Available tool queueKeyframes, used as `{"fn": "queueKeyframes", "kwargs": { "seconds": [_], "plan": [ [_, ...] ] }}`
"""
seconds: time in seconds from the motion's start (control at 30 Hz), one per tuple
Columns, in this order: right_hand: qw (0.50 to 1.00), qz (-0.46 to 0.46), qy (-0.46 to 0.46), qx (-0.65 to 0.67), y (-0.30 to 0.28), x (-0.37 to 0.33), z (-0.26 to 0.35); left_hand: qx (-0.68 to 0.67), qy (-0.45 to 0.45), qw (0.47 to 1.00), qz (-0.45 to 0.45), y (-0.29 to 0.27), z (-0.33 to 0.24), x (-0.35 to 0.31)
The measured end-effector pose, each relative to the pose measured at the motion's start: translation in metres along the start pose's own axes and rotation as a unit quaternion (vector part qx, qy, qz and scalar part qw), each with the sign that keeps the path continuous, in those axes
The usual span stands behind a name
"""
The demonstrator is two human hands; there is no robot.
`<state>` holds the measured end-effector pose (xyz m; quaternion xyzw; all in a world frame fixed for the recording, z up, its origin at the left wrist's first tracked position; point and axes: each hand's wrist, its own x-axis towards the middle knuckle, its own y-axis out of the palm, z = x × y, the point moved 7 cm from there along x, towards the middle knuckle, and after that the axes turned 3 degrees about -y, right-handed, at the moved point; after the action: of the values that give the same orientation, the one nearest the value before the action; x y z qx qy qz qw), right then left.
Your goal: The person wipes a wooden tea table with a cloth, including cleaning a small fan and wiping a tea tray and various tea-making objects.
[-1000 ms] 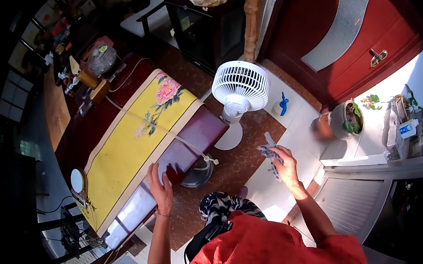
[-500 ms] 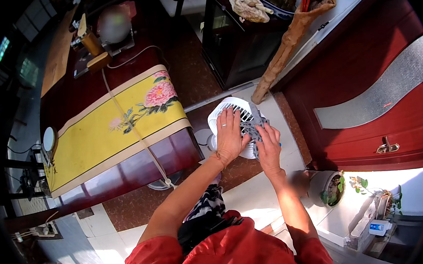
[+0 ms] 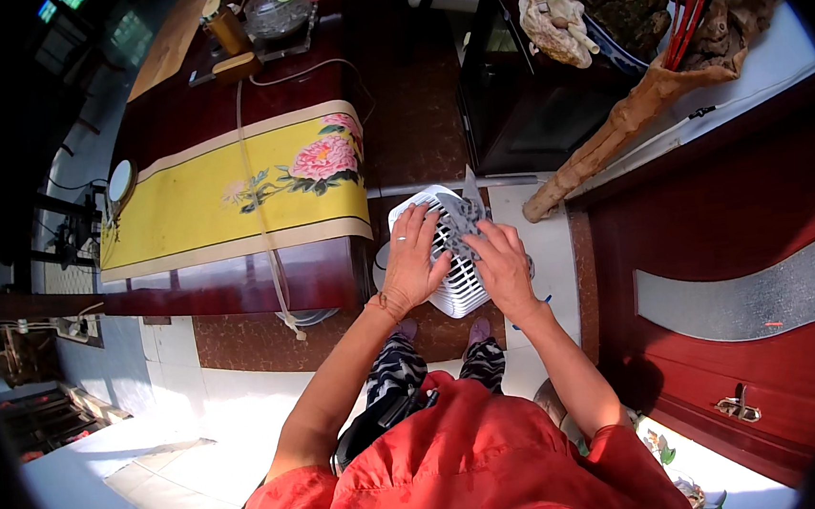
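A white slatted plastic grille (image 3: 458,293), rounded at the corners, is below my hands; whether it belongs to a larger appliance I cannot tell. My left hand (image 3: 413,259) lies on its left side, fingers stretched out and thumb apart over the slats. On the grille's right side, my right hand (image 3: 504,268) has its fingers bent onto a grey, dark-patterned cloth (image 3: 463,216). The cloth covers the upper right slats, and one corner sticks up past the far edge. Part of the grille's right rim is hidden by my right hand.
To the left stands a dark red table (image 3: 238,285) with a yellow floral runner (image 3: 184,210) and a hanging cord (image 3: 276,265). A brown wooden trunk (image 3: 600,144) leans at the right, near a red door (image 3: 627,371). A dark cabinet (image 3: 550,114) stands ahead.
My view has shifted, so the table and door appear lower. My right hand and the cloth have moved up the grille, uncovering its near slats. My left hand stays on the left side.
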<state>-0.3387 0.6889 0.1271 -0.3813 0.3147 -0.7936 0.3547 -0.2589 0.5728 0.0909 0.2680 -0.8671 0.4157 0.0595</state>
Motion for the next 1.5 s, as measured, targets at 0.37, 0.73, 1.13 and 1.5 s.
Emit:
{"fn": "queueKeyframes", "kwargs": {
  "seconds": [0.37,0.73,1.13,1.5],
  "plan": [
    [0.988,0.098,-0.066,0.103,0.029,0.066,-0.056,0.017,-0.044,0.999,-0.014,0.01,-0.024,-0.004],
    [0.976,0.187,-0.075,0.078,0.059,0.108,-0.058,-0.042,-0.24,0.932,-0.266,0.036,-0.032,-0.025],
    [0.933,0.271,-0.216,0.094,0.102,0.149,-0.025,0.034,-0.34,0.85,-0.4,0.031,-0.034,-0.023],
    [0.914,0.267,-0.289,0.104,0.08,0.131,-0.017,0.039,-0.317,0.853,-0.413,0.038,-0.045,-0.037]
  ]
}}
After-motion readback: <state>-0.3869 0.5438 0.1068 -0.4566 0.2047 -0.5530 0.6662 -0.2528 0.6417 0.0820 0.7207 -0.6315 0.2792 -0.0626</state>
